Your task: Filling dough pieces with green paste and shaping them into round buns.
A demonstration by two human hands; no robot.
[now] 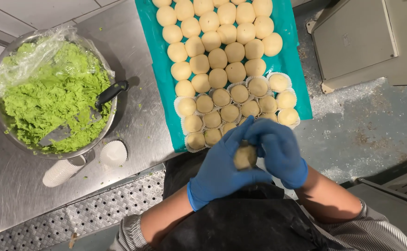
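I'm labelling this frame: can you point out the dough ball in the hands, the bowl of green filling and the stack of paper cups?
dough ball (245, 156), head view, its bare middle
bowl of green filling (8, 131), head view, metal rim
stack of paper cups (62, 171), head view, side

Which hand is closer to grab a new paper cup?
Probably the left hand. The stack of paper cups lies on the person's left, beside the bowl of green filling. Both hands cradle the dough ball.

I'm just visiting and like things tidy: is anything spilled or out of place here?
A little. Green crumbs lie scattered on the steel counter beside the bowl, and the stack of paper cups has tipped onto its side. White dust coats the floor. The dough balls sit in neat rows.
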